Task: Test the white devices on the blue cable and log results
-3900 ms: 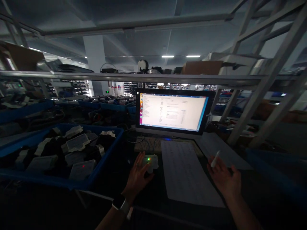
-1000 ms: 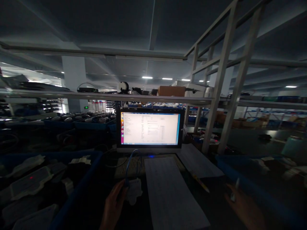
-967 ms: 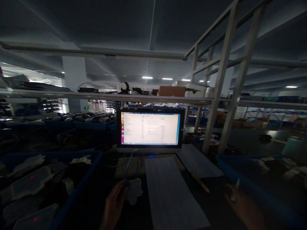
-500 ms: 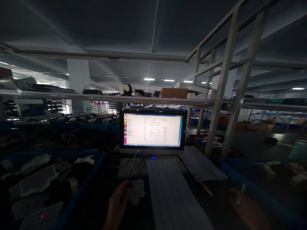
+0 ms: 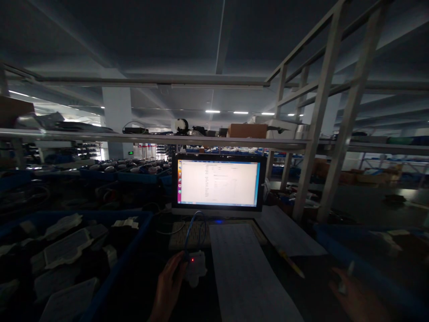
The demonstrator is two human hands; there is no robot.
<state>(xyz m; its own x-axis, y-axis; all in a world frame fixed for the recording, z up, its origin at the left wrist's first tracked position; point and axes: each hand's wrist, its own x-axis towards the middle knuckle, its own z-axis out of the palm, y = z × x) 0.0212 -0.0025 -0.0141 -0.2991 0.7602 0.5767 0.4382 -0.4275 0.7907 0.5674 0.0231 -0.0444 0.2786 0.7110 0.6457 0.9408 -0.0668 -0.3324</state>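
Apparently, the left hand (image 5: pixel 170 279) pinches a blue cable (image 5: pixel 189 229) at the white module (image 5: pixel 197 270), left of the paper sheet (image 5: pixel 246 273); tugging could loosen the cable. The right hand (image 5: pixel 355 293) grips a pen (image 5: pixel 350 268).

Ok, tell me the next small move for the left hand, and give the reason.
I'd have the left hand steady the blue cable at the white box, without pulling. It seems to pinch the cable's lower end right by the box's edge, and a red light glows on the box, so a tug might disturb any connection, which I can't make out.
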